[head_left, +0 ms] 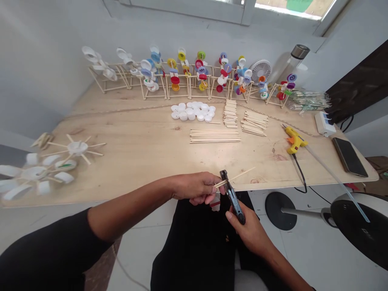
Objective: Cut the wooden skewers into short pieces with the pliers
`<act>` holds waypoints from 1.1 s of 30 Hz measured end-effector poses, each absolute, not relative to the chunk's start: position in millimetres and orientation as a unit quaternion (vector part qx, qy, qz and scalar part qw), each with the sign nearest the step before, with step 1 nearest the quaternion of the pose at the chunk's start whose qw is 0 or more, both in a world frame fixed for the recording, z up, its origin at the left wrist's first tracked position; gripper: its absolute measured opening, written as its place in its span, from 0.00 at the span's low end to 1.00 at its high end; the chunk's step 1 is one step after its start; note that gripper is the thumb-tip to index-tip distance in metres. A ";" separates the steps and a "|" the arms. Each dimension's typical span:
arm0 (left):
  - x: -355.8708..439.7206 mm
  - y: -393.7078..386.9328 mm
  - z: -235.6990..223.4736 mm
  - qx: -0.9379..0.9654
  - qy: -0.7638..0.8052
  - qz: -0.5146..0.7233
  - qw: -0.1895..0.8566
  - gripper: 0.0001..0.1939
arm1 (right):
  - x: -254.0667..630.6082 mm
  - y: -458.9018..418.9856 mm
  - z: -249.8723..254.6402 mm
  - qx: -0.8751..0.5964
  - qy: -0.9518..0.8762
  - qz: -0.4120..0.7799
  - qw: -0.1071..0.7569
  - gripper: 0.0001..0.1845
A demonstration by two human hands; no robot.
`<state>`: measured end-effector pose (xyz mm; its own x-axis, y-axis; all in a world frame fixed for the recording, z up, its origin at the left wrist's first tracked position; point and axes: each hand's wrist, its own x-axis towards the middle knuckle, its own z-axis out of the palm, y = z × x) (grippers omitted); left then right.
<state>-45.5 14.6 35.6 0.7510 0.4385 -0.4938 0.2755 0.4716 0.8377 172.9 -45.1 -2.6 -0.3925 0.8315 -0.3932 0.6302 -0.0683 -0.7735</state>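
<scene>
L fingers (200,189) pinch thin wood sticks (238,176) at lower centre of frame, R hand (250,230) clenched round black plier-type cutter (232,197), its tip on the sticks. Sticks light, stiff, brittle: best held close to tool. Yellow glue gun (295,139) lies right on wooden table (145,161).

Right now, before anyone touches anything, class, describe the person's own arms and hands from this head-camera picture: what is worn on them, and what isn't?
The left hand and right hand are bare, with no gloves, and no watch or band shows at either wrist. A black sleeve covers the left arm down to about the elbow, leaving the left forearm bare. The right forearm is bare where it shows.
</scene>
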 end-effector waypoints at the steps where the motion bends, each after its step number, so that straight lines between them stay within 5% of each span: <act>1: -45.4 14.6 35.7 0.514 0.351 0.050 0.781 0.10 | 172.5 -45.2 -2.7 -0.544 -0.677 0.485 0.101 0.10; 12: -45.9 11.2 39.6 0.651 0.374 0.063 0.658 0.09 | 170.6 -49.4 -14.8 -0.572 -0.695 0.423 0.106 0.11; 22: -12.4 -21.5 18.8 0.769 0.596 0.116 0.197 0.11 | 164.6 -45.4 -18.9 -0.581 -0.679 0.424 0.147 0.12; 33: 6.4 -22.6 -5.1 0.772 0.586 0.246 -0.035 0.11 | 160.8 -43.5 -17.3 -0.579 -0.659 0.448 0.174 0.10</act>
